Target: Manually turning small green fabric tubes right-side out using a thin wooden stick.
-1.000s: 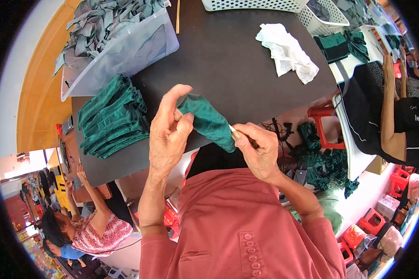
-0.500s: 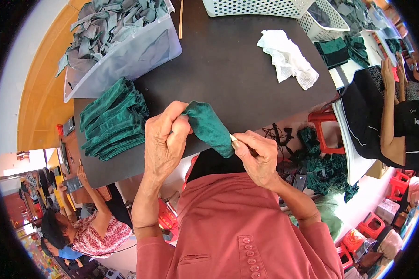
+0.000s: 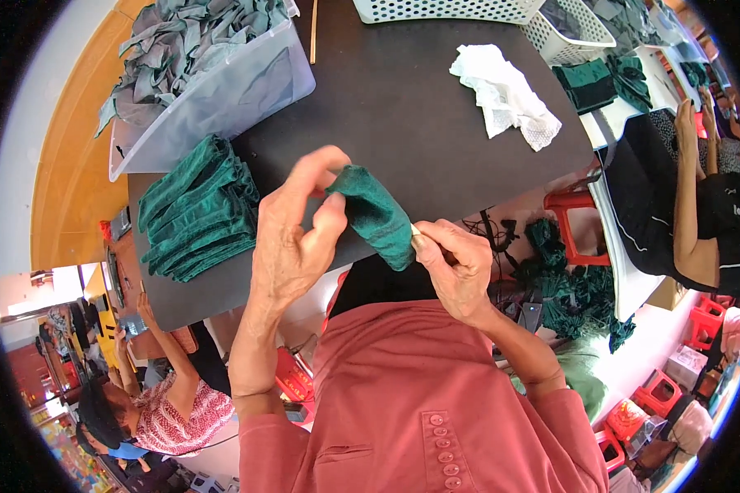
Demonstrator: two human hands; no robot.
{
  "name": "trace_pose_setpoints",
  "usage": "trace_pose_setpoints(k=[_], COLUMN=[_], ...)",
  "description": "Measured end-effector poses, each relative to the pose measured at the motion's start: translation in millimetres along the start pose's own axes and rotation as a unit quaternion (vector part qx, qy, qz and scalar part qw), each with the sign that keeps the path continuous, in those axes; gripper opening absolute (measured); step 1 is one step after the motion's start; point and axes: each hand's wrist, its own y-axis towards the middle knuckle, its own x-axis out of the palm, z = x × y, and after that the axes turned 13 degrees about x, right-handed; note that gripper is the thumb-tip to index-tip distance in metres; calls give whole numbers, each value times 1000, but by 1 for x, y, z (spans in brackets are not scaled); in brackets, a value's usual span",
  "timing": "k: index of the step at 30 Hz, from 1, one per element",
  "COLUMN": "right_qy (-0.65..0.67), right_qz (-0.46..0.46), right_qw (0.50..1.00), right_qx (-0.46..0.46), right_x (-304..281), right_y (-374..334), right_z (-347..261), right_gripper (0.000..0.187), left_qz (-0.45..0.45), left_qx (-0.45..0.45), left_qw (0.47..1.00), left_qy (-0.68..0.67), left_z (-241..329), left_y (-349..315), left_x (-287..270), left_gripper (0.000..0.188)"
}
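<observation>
I hold a small dark green cloth piece [image 3: 376, 215] above the near edge of a black table [image 3: 403, 107]. My left hand [image 3: 292, 242] pinches its upper end between thumb and fingers. My right hand [image 3: 456, 267] grips its lower end with closed fingers, and a thin pale stick seems to show at my fingertips. To the left on the table lies a stack of folded green cloth pieces [image 3: 197, 209].
A clear plastic bin [image 3: 222, 94] of grey cloth pieces stands at the back left. A white rag [image 3: 506, 94] and white perforated baskets [image 3: 444, 10] lie farther back. Green cloth heaps [image 3: 575, 287] and red stools [image 3: 571, 222] sit on the floor. One person sits at right, another at lower left.
Both hands shifted slightly with the green piece. The left fingers have slid up around its upper end, and the piece now hangs more steeply between the hands.
</observation>
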Motion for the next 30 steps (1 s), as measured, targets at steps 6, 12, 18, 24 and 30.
trace_pose_setpoints(k=[6,12,18,24,30], right_qy=[10,141,151,72,61], right_qz=[3,-48,-90,-74,-54], right_qw=[1000,988,977,989,996], right_qx=[-5,45,121,105,48], right_x=[3,9,0,-1,5], right_y=[-5,-9,-5,-9,-9], right_z=[3,4,5,-1,-1], right_gripper=[13,16,23,16,14], left_qz=[-80,-27,-61,-54,-21], left_qx=[-11,-8,-42,-57,-69], left_qw=[996,1000,997,995,990], left_qy=[41,1,-21,-59,-124], left_z=[-6,-11,-9,-7,-13], left_y=[-4,-17,-11,-5,-12], left_x=[-3,18,10,7,10], left_gripper=[18,21,16,19,15])
